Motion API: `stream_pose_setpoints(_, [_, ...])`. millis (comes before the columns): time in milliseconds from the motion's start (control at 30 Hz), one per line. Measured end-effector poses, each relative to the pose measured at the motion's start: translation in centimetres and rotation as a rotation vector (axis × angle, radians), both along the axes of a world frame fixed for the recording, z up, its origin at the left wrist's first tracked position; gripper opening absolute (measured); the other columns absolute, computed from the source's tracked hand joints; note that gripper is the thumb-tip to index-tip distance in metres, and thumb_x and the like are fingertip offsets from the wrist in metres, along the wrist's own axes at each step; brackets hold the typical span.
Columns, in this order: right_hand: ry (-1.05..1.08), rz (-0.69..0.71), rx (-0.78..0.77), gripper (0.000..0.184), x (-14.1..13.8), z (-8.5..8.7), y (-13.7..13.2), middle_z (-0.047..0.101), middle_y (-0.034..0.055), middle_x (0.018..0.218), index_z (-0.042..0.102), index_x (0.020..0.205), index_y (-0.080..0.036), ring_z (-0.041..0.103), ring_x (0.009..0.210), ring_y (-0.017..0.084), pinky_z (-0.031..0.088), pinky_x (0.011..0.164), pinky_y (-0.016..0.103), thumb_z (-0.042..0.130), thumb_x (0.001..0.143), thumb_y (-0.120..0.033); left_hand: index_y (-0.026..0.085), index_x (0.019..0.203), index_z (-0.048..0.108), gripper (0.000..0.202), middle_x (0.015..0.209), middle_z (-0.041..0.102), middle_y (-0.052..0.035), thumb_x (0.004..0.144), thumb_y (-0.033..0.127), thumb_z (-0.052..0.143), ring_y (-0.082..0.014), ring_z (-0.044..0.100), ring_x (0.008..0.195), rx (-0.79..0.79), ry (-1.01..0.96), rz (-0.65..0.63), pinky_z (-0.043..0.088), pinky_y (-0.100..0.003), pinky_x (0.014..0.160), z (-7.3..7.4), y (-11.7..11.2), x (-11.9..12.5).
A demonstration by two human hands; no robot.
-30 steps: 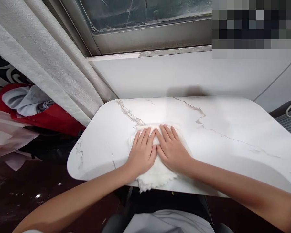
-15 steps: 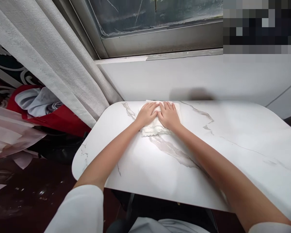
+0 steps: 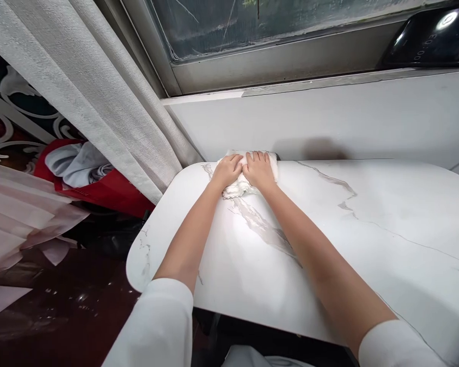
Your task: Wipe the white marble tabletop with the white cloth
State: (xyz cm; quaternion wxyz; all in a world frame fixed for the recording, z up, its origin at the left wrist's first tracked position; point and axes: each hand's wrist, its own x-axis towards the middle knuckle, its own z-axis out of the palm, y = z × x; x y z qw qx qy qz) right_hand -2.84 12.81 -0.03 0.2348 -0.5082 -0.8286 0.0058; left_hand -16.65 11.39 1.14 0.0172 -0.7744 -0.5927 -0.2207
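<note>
Both hands lie flat, side by side, on a white cloth (image 3: 235,191) at the far edge of a white marble-patterned table (image 3: 229,275). My left hand (image 3: 227,171) presses on the cloth's left part, its fingers stretched toward the wall. Beside it, my right hand (image 3: 258,169) rests on the right part with its fingers slightly spread. The thumbs nearly meet. The cloth's back edge reaches the wall side of the tabletop, and a crumpled near edge shows below the hands. Much of the cloth is hidden under the palms.
A white wall panel (image 3: 252,125) rises behind the table under a metal-framed window (image 3: 275,23). At the left hang a pale curtain (image 3: 110,102) and pink sheer fabric (image 3: 26,214). A red bag or container (image 3: 115,193) holds grey cloth. A black glossy device (image 3: 436,41) sits upper right.
Both hands have pushed the cloth away from me and slightly left, up to the table's far edge. The view has shifted a little, and the dark device shows at upper right.
</note>
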Motion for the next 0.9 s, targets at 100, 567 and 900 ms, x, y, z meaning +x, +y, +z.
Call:
stream_pose_setpoints(100, [0.012, 0.021, 0.004, 0.053, -0.9, 0.0, -0.2, 0.047, 0.0257, 0.143, 0.044, 0.142, 0.0, 0.037, 0.135, 0.036, 0.017, 0.113, 0.056, 0.031, 0.096, -0.022, 0.011, 0.128, 0.056, 0.04, 0.13, 0.061, -0.0115, 0.094, 0.019, 0.036, -0.0229, 0.053, 0.121, -0.016, 0.038, -0.001, 0.038, -0.037, 0.108, -0.1, -0.3, -1.0])
stream_pose_setpoints(567, [-0.143, 0.203, 0.017, 0.056, -2.4, 1.1, -8.0, 0.039, 0.0318, 0.148, 0.039, 0.145, 0.004, 0.032, 0.14, 0.042, 0.017, 0.112, 0.063, 0.032, 0.098, -0.025, 0.008, 0.129, 0.051, 0.042, 0.136, 0.055, -0.0157, 0.092, 0.021, 0.036, -0.025, 0.047, 0.129, -0.038, 0.14, 0.043, 0.03, -0.042, 0.115, 0.3, -8.7, -3.5])
stream_pose_setpoints(900, [-0.056, 0.372, 0.049, 0.055, -1.3, 0.5, -17.4, 0.04, 0.0269, 0.149, 0.043, 0.142, 0.006, 0.033, 0.142, 0.036, 0.021, 0.118, 0.055, 0.031, 0.098, -0.024, 0.015, 0.133, 0.046, 0.043, 0.14, 0.052, -0.0141, 0.095, 0.022, 0.029, -0.0257, 0.044, 0.134, -0.033, 0.139, 0.134, 0.029, -0.05, 0.116, 0.2, -20.6, -2.0])
